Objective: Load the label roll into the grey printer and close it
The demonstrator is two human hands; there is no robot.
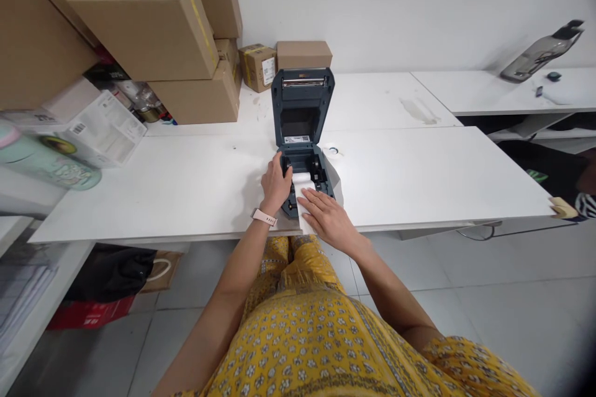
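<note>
Two bare hands work at a small dark label printer (285,147) standing on the white table (419,180), near its front edge, with the lid (302,110) tipped up and back. A white paper strip (303,181) lies over the front of the open bay, and its lower end reaches about to the table's edge.

The left hand (275,183) is half curled over the printer's left wall, thumb turned inward beside the bay; whether it clamps the wall or only rests there, I cannot tell. The right hand (328,217) lies spread and nearly flat, fingers extended on top of the strip, with no pinch visible.

To do this laying-out well, the left hand should steady the body and keep its thumb clear of the paper's path. The right fingers do best with light, even pressure, smoothing toward the person, since a one-sided push would probably skew the strip. Its edges ought to run parallel with the side walls, without slack or a crease at the bay. It also seems wise to keep the wrists low and away from the raised lid, in case a knock brings it down.
</note>
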